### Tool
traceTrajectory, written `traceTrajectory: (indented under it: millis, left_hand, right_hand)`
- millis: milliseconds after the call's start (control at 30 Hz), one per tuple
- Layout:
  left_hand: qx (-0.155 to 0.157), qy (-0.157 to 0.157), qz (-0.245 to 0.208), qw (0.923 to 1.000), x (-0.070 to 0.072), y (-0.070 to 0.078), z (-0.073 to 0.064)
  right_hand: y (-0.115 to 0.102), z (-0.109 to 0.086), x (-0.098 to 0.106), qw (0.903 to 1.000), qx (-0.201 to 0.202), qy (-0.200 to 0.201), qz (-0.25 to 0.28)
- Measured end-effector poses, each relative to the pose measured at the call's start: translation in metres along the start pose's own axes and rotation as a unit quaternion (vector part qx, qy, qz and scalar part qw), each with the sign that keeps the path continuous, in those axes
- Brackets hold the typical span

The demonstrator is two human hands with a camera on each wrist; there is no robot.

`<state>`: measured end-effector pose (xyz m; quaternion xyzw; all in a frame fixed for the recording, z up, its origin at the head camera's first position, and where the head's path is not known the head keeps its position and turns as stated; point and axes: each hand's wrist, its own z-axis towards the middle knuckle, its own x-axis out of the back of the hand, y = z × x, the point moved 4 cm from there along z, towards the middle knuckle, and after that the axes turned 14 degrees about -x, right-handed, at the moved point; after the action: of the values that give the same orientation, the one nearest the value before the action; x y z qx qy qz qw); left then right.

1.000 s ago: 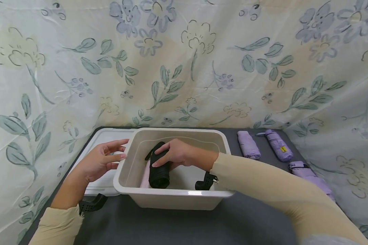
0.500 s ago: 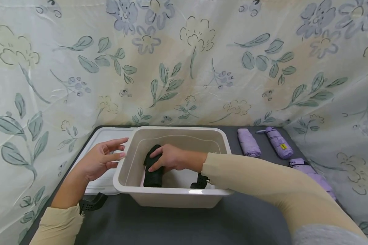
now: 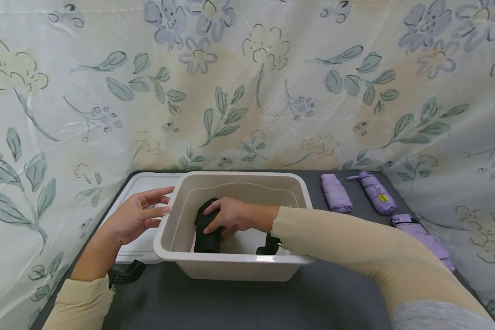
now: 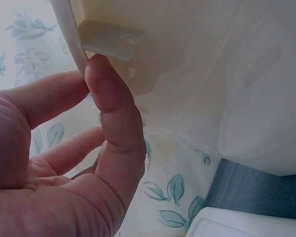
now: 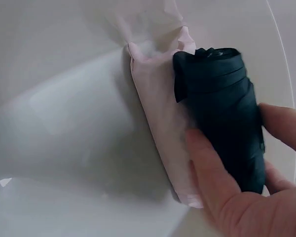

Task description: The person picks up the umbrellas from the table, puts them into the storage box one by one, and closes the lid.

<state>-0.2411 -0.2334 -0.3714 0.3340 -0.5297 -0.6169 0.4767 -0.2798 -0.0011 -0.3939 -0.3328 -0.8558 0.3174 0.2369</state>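
Observation:
My right hand [image 3: 232,216] reaches down inside a beige plastic bin [image 3: 239,270] and grips a black folded umbrella [image 3: 207,239]. In the right wrist view, thumb and fingers lie on opposite sides of the black umbrella [image 5: 224,113]. Beside and partly behind it lies a pale pink folded bundle [image 5: 160,113] with a loose strip at its far end. My left hand [image 3: 138,215] is at the bin's left rim; in the left wrist view, thumb and a bent finger meet at the rim's lip [image 4: 71,37], lightly pinching it.
Right of the bin lie a rolled lilac folded umbrella [image 3: 336,193], another with a yellow tag [image 3: 377,193] and a third nearer the front [image 3: 425,240]. A white lid [image 3: 136,250] lies under my left hand, left of the bin. Behind hangs a floral curtain [image 3: 247,91].
My right hand has moved the black umbrella slightly left, over toward the pink bundle, and it has barely shifted since. The left hand has stayed at the rim.

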Motion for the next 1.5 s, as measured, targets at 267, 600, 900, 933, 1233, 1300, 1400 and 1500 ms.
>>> traceTrajectory:
  millis: [267, 600, 900, 933, 1233, 1300, 1400, 1500]
  left_hand:
    - [0.004, 0.003, 0.009, 0.9999, -0.003, 0.0, -0.001]
    - [0.008, 0.002, 0.012, 0.9999, -0.004, 0.002, -0.002]
    - [0.009, -0.005, 0.012, 0.9999, -0.001, 0.008, 0.002]
    - [0.012, -0.003, 0.011, 0.9999, -0.001, 0.008, 0.002]
    - [0.022, 0.002, 0.008, 0.9997, 0.001, 0.006, 0.004]
    - [0.022, 0.001, 0.013, 0.9997, 0.001, 0.007, 0.003]
    - [0.023, 0.002, 0.016, 0.9996, 0.0, 0.007, 0.003]
    - [0.023, 0.002, 0.015, 0.9996, -0.001, 0.006, 0.002]
  right_hand:
    - [0.004, -0.002, -0.001, 0.9992, -0.013, 0.007, -0.036]
    - [0.004, -0.003, -0.008, 0.9986, -0.001, -0.048, -0.022]
    - [-0.005, -0.002, -0.011, 0.9986, -0.01, -0.048, -0.019]
    - [-0.006, -0.002, -0.011, 0.9987, -0.012, -0.047, -0.018]
    - [-0.011, -0.003, -0.014, 0.9988, -0.006, -0.041, -0.024]
    - [-0.011, -0.003, -0.013, 0.9986, -0.006, -0.042, -0.031]
    - [-0.01, -0.003, -0.011, 0.998, -0.006, -0.041, -0.048]
    - [-0.009, -0.005, -0.006, 0.9975, -0.005, -0.037, -0.059]
